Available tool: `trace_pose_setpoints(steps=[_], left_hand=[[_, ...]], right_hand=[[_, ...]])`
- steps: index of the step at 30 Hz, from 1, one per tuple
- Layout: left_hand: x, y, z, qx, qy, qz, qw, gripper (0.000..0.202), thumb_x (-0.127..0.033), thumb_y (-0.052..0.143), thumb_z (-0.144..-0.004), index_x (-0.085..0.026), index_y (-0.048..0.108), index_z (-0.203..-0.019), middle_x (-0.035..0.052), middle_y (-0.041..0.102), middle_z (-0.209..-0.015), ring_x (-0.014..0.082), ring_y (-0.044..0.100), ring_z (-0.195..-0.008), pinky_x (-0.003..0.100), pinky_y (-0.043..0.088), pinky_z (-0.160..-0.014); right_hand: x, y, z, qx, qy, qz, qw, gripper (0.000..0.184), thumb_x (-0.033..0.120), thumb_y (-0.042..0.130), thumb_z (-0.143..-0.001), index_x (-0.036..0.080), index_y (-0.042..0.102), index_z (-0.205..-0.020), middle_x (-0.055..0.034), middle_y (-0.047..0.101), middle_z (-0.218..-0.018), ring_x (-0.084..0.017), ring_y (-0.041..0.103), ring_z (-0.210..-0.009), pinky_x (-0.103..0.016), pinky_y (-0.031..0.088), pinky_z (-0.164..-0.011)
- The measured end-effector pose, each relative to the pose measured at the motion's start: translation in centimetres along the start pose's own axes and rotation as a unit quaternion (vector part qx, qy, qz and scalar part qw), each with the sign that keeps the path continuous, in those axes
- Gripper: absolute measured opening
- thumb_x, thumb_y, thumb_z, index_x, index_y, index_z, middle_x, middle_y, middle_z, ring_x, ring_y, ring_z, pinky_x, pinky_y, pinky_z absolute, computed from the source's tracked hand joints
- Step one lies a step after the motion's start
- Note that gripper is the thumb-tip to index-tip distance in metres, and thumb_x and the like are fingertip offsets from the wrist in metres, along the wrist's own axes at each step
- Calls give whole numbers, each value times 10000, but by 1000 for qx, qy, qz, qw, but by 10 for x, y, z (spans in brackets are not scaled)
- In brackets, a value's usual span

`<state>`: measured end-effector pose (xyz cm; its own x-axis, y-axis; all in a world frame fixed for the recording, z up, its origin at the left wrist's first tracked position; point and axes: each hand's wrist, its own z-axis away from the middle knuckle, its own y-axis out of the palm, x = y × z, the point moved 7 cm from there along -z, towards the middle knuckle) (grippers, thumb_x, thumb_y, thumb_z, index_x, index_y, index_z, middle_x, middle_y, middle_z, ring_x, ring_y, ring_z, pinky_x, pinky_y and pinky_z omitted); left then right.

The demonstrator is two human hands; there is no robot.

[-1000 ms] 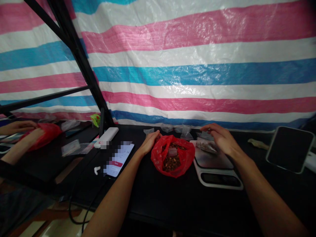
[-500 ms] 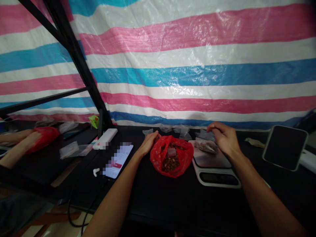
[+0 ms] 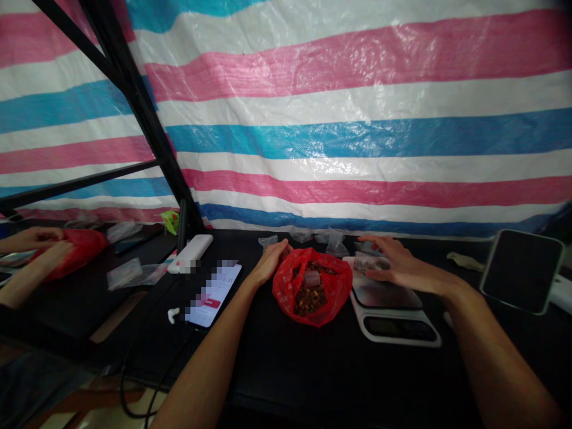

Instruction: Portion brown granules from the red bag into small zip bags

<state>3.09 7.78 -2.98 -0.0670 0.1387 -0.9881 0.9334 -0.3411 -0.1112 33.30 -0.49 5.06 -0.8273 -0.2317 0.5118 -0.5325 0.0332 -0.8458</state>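
Note:
A red plastic bag (image 3: 286,285) lies open on the black table, with brown bits and a small clear packet inside. My left hand (image 3: 269,263) is curled on its left rim and holds it. To its right stands a white kitchen scale (image 3: 393,325). A small clear bag (image 3: 369,263) filled with brown bits lies on the scale's platform. My right hand (image 3: 402,267) reaches leftward over the scale, its fingers and thumb closed round that small bag.
Several empty little clear bags (image 3: 331,238) lie by the striped tarp. A phone (image 3: 213,292), a white power bank (image 3: 193,250), an earbud (image 3: 173,313) and cables are on the left. A dark tablet-like device (image 3: 522,271) stands at right. A co-worker's hands (image 3: 33,238) handle another red bag (image 3: 83,247) at far left.
My right hand has dropped from behind the scale and stretched left onto the small filled bag. My left hand has stayed on the red bag's rim.

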Motion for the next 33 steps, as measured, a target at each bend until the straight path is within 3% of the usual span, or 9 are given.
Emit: trace_pose_setpoints(steps=[2,6,8,12,16,21,28,31,33], left_hand=[[-2,0,0,0,2,-1,1000,580,-646,440,-952,-145,688,-796,12,618,-689,148,518,-636,280,407,-678],[-3,0,0,-1,3,-4,1000,566,-632,440,-955,-147,683,-795,13,630,-693,151,528,-644,281,413,-681],[-2,0,0,-2,3,-7,1000,565,-628,436,-957,-146,682,-794,14,631,-693,152,528,-647,282,414,-684],[-1,1,-1,4,1,-6,1000,572,-630,430,-961,-145,682,-791,14,620,-685,151,516,-639,284,402,-673],[-1,0,-1,4,3,-6,1000,576,-635,429,-962,-145,690,-807,10,620,-688,152,518,-642,285,401,-673],[-5,0,1,2,12,-18,1000,584,-630,415,-966,-141,693,-808,10,622,-710,152,519,-666,289,403,-695],[-8,0,2,-7,1,24,1000,553,-640,468,-929,-148,673,-783,-12,523,-623,127,439,-573,272,341,-578],[-26,-8,5,-51,37,76,995,482,-629,522,-900,-171,651,-829,-39,421,-605,107,348,-526,258,268,-518],[-50,-13,12,-84,99,85,988,434,-605,551,-904,-184,661,-911,-20,488,-687,113,398,-575,255,309,-540]], right_hand=[[-6,5,2,29,43,36,998,740,466,816,-704,249,590,-1375,-171,689,-1230,-389,665,-1092,-508,513,-909],[-9,15,0,72,42,20,996,531,448,724,-796,217,627,-1264,-47,702,-834,-255,673,-743,-372,512,-664],[0,15,-4,56,-9,-34,998,431,451,673,-849,227,649,-1216,-38,713,-872,-237,674,-771,-353,524,-677],[29,8,-10,-39,-94,-104,989,358,346,654,-876,254,677,-1220,-75,729,-1197,-266,687,-1039,-392,548,-892],[66,20,-10,-70,-157,-50,984,325,256,602,-890,261,703,-1199,-70,757,-1153,-251,711,-976,-386,537,-875],[81,46,-8,-39,-140,52,988,402,250,566,-933,270,660,-1324,-39,791,-920,-249,712,-838,-461,461,-943],[82,55,-11,-45,-149,18,988,343,345,588,-957,304,651,-1292,-53,763,-1124,-285,666,-973,-481,440,-953],[85,53,-11,-84,-132,-41,987,261,359,600,-953,308,641,-1205,-46,735,-1153,-288,631,-1032,-471,447,-955],[88,49,-10,-140,-124,-75,980,229,365,617,-943,286,611,-1157,-52,711,-1147,-286,613,-1064,-465,436,-975]])
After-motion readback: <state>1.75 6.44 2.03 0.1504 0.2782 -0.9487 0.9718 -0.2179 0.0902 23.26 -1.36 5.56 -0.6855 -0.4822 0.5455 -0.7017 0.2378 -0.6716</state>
